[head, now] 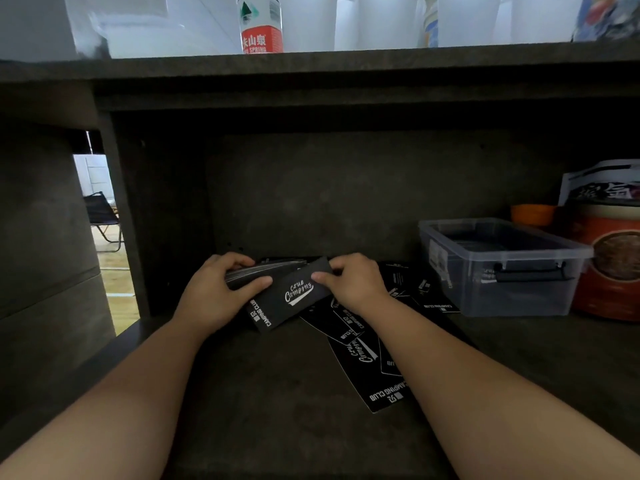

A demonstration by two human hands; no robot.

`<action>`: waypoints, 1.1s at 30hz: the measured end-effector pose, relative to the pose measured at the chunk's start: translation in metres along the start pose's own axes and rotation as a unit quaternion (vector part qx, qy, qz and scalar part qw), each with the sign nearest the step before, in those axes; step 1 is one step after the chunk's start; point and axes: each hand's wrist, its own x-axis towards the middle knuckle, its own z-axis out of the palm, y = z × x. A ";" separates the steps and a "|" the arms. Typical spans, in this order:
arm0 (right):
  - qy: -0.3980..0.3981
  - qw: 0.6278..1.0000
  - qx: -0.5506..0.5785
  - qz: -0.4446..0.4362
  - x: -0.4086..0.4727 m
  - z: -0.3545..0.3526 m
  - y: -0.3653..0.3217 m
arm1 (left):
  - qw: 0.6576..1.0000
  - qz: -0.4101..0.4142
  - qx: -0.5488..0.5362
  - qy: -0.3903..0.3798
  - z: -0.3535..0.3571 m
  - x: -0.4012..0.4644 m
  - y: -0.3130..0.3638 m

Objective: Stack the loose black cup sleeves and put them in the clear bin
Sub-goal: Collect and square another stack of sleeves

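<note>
Left hand clamped round a gathered stack of sleeves, thumb across the near face, fingers curled over the far edge; held that way probably to keep the edges squared while more got added; right hand pinched the top sleeve at its far end, thumb on the printed face, laying it slantwise onto the stack, likely so it could be slid into line; both hands sat low at the back of the desk, just above the surface.

More loose sleeves lay fanned flat on the desk under and beside the right forearm, overlapping each other, a few more further right toward the clear bin; bin stood open, no lid, at the right near the back wall, close enough for a short carry; something dark lay in its bottom, possibly sleeves already, view too dim to say.

Judgement: mid-gathering, several pieces not yet picked up, nothing in hand moved to the bin yet.

A red canister stood just right of the bin; a bottle on the shelf above.
</note>
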 end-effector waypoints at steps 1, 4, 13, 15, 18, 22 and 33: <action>0.016 0.999 0.027 -0.008 -0.002 -0.003 -0.002 | 1.000 -0.001 -0.005 -0.002 0.000 0.000 0.000; 0.059 0.997 0.041 -0.013 -0.008 -0.007 -0.009 | 1.000 -0.003 -0.004 -0.016 -0.001 -0.001 0.001; -0.042 0.998 -0.044 -0.023 -0.015 -0.002 -0.017 | 0.999 0.026 -0.011 -0.021 -0.003 -0.001 0.004; -0.085 0.994 -0.048 -0.046 -0.017 0.000 -0.022 | 0.999 0.029 -0.012 -0.018 -0.002 -0.002 0.005; -0.107 0.988 -0.084 -0.076 -0.020 0.002 -0.027 | 0.999 0.027 -0.017 -0.006 -0.001 -0.001 0.005; -0.116 0.987 -0.064 -0.093 -0.021 0.000 -0.026 | 1.000 0.024 -0.007 -0.008 -0.001 -0.002 0.006; -0.144 0.975 -0.124 -0.118 -0.011 0.011 -0.020 | 0.998 -0.005 0.066 -0.023 -0.001 -0.002 0.004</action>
